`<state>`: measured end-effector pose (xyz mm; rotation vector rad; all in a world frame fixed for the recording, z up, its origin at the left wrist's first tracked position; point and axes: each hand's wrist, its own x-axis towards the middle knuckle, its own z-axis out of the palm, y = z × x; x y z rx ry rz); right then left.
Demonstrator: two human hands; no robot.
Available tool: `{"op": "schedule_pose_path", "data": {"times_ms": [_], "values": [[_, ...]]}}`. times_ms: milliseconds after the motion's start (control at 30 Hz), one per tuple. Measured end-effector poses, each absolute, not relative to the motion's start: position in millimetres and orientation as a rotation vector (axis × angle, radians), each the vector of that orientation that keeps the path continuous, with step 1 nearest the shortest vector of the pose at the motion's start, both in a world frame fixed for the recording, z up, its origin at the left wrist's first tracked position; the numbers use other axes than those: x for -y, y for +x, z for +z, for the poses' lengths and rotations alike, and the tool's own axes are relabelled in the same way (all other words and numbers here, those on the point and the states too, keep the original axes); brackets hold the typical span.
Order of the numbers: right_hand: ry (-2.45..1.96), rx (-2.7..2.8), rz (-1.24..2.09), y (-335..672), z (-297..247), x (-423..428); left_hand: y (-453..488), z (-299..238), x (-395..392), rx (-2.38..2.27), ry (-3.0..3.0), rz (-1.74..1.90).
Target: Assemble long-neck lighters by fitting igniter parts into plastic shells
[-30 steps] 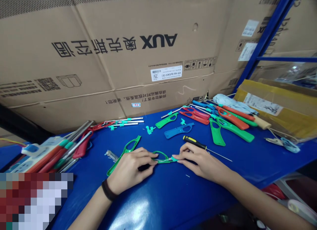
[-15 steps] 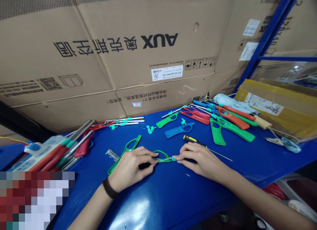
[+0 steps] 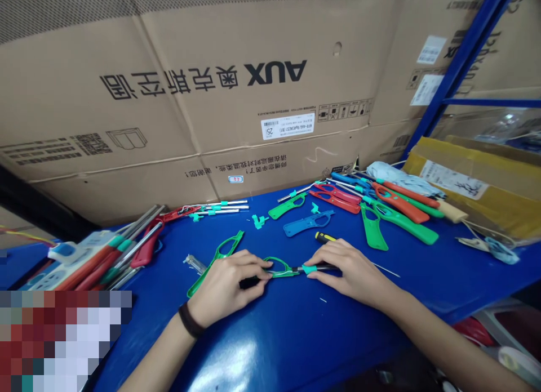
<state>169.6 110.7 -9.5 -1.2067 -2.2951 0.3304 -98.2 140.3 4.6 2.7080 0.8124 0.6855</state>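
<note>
We hold a small green plastic lighter frame (image 3: 279, 266) between our two hands, just above the blue tabletop (image 3: 270, 335), its long axis running roughly left to right; our left hand (image 3: 224, 285) is at its left end, fingers curled closed and pinching it; our right hand (image 3: 353, 271) is at its right end, fingers closed around a dark rod (image 3: 321, 266) whose teal collar (image 3: 309, 269) meets the frame, so the collar lies nearer that hand; a larger green lighter handle (image 3: 222, 251) lies tilted, running under our left hand, with a metal tube (image 3: 194, 263) just beside it; a screwdriver with a yellow-and-black handle (image 3: 325, 237) lies partly hidden by our right hand, its thin shaft reaching out to the right; a blue lighter shell (image 3: 308, 224) sits ahead of us, near a spread of red, orange and green shells (image 3: 401, 223); a white power strip (image 3: 71, 257) lies far left, under more lighters.
</note>
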Motion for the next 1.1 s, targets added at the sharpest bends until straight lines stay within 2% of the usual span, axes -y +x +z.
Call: {"op": "schedule_pose_path", "data": {"times_ms": [667, 900, 1100], "values": [[-1.181, 2.332, 0.411, 167.1, -8.4, -110.6, -90.0, 1.9, -134.1, -0.775, 2.767, 0.666], [-1.204, 2.316, 0.397, 168.8, -9.2, -108.4, -76.2, -7.4, -126.4, -0.94, 2.818, 0.758], [-1.278, 2.283, 0.476, 174.0, -6.4, -108.7, -86.1, -1.7, -133.7, -0.829, 2.781, 0.706]]}}
